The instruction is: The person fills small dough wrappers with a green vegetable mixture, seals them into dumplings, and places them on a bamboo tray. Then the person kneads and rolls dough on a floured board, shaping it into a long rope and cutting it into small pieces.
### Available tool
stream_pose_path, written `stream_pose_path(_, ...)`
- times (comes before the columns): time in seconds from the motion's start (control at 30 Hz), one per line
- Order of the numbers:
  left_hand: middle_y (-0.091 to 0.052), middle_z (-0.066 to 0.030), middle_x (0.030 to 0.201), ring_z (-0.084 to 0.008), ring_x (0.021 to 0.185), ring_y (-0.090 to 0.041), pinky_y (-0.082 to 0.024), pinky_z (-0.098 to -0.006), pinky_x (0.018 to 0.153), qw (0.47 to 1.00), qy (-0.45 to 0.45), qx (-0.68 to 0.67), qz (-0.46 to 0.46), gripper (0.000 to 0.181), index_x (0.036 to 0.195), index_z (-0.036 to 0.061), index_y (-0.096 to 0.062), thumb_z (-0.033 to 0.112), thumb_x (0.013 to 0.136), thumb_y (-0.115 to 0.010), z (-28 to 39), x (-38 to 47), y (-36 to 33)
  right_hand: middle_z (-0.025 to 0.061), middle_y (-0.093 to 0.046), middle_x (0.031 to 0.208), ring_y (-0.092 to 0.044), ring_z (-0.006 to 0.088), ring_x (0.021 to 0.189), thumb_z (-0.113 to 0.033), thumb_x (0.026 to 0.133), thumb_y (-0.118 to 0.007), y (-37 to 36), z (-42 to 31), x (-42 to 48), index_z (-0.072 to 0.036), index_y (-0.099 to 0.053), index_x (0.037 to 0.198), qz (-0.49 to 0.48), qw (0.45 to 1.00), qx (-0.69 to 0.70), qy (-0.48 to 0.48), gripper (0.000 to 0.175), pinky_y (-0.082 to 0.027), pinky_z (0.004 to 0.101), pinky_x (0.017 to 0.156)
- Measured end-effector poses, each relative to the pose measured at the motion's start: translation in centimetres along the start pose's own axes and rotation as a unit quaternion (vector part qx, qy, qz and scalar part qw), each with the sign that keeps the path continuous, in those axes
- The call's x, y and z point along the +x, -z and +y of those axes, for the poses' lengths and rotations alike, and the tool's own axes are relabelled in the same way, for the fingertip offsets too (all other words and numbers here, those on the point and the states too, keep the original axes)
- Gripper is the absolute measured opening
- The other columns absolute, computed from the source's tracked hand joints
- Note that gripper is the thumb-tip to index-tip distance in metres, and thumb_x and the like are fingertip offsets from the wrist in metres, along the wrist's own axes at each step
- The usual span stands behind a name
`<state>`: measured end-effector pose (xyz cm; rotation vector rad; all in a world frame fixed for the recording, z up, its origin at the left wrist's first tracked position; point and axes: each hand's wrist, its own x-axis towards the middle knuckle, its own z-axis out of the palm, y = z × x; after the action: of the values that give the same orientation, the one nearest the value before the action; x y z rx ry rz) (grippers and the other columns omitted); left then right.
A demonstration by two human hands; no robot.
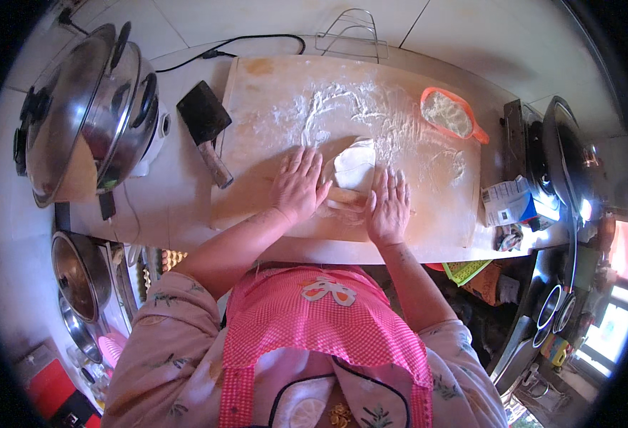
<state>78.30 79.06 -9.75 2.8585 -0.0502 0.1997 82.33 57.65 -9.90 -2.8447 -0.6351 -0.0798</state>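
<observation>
A folded sheet of pale dough point(352, 166) lies near the middle of a floured wooden board point(260, 112). Across its near edge runs a short wooden rolling pin point(347, 196), its ends hidden by my hands. My left hand point(300, 184) lies flat at the pin's left end, fingers stretched forward and thumb beside the dough. At the right end my right hand point(389, 206) is flat too, palm down. Neither hand curls around the pin. Loose white flour point(340, 104) is spread over the board beyond the dough.
A cleaver point(205, 125) with a wooden handle lies left of the board. An orange scoop of flour point(447, 113) rests at the board's far right. Farther left stands a lidded steel pot point(127, 107). A wire rack point(351, 35) and black cord point(255, 37) lie behind; a carton point(512, 203) sits right.
</observation>
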Motion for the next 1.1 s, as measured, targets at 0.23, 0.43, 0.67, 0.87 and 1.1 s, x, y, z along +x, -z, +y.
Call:
stream_pose_path(0.23, -0.04, -0.01, 0.14, -0.031, 0.135, -0.028, -0.021, -0.0522, 0.109, 0.999, 0.01, 0.02, 0.029, 0.053, 0.133, 0.0074, -0.045, 0.033, 0.086, -0.049, -1.0, 5.9, -0.5, 0.0136, -0.038, 0.143, -0.027, 0.0387, 0.135, -0.028, 0.093, -0.034, 0.5, 0.8, 6.6, -0.006, -0.036, 0.14, -0.09, 0.995, -0.03, -0.005, 0.051, -0.017, 0.0471, 0.113)
stream_pose_path(0.43, -0.033, -0.0114, 0.146, -0.0327, 0.138, -0.022, -0.017, -0.0553, 0.11, 0.996, 0.085, 0.02, -0.023, 0.063, 0.141, 0.0095, -0.033, 0.041, 0.089, -0.047, -1.4, 9.6, -1.0, 0.0144, -0.04, 0.141, -0.031, 0.0428, 0.13, -0.031, 0.089, -0.043, -0.6, 2.5, 10.7, -0.005, -0.038, 0.138, -0.038, 0.999, -0.009, 0.031, 0.056, -0.019, 0.0486, 0.111)
stream_pose_path(0.67, -0.037, -0.0123, 0.144, -0.0315, 0.138, -0.024, -0.014, -0.0573, 0.11, 0.991, 0.124, 0.015, 0.05, 0.064, 0.137, 0.0087, -0.039, 0.048, 0.088, -0.048, -2.5, 13.7, -1.7, 0.0187, -0.04, 0.139, -0.033, 0.0422, 0.129, -0.031, 0.091, -0.039, -1.2, 3.3, 15.7, -0.003, -0.041, 0.136, -0.005, 0.999, 0.003, 0.033, 0.053, -0.018, 0.0472, 0.112)
stream_pose_path(0.87, -0.038, -0.014, 0.142, -0.0317, 0.137, -0.025, -0.014, -0.0565, 0.11, 0.983, 0.153, 0.012, 0.101, 0.062, 0.135, 0.0065, -0.041, 0.048, 0.09, -0.046, -4.1, 17.4, -3.2, 0.0156, -0.039, 0.142, -0.031, 0.0339, 0.133, -0.034, 0.093, -0.032, -1.7, 4.4, 19.5, -0.003, -0.039, 0.136, 0.003, 1.0, -0.008, 0.003, 0.054, -0.02, 0.0437, 0.112)
stream_pose_path(1.1, -0.026, -0.0144, 0.15, -0.0317, 0.141, -0.016, -0.013, -0.0501, 0.113, 0.99, 0.138, -0.039, 0.002, 0.07, 0.143, 0.0056, -0.028, 0.051, 0.091, -0.041, -1.3, 10.0, -2.1, 0.0188, -0.042, 0.138, -0.033, 0.037, 0.132, -0.03, 0.092, -0.038, -0.8, 2.7, 11.7, -0.001, -0.038, 0.136, 0.029, 0.999, -0.019, 0.035, 0.053, -0.02, 0.0436, 0.112)
